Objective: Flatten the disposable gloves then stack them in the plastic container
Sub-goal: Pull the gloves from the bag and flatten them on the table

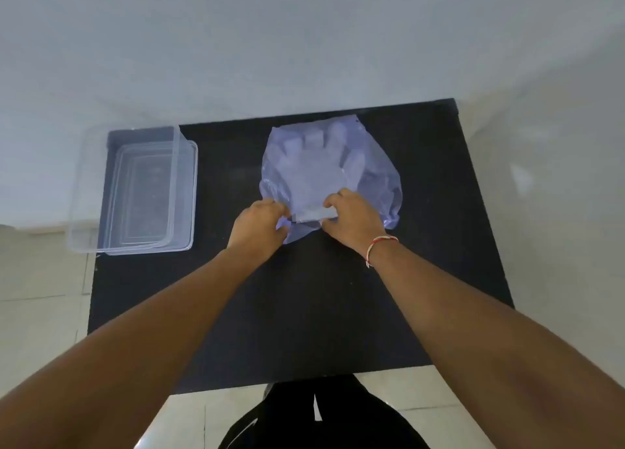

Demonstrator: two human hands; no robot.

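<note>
Looking down over my forearms, I take the black table (236,313) as my landmark. At its far-left corner sits the clear plastic container (135,191), open at the top and overhanging the table's left edge a little; its walls are see-through and I cannot tell whether anything lies inside. Well to the right of it, near the middle of the table's far half, my left hand (258,227) is closed in a pinch on the near edge of the disposable gloves (314,174), thumb and fingertips gathered on the film. The gloves are a thin, translucent, bluish bundle lying flat on the table, finger shapes fanned out toward the table's far edge, with loose plastic billowing around them on the right side. How many are layered there I cannot tell. Just right of my left hand, my right hand (351,220) grips the same near edge, fingers curled over a pale strip of the cuff that is stretched between my two hands. A red and white thread bracelet (380,247) circles my right wrist, above the table's middle.
</note>
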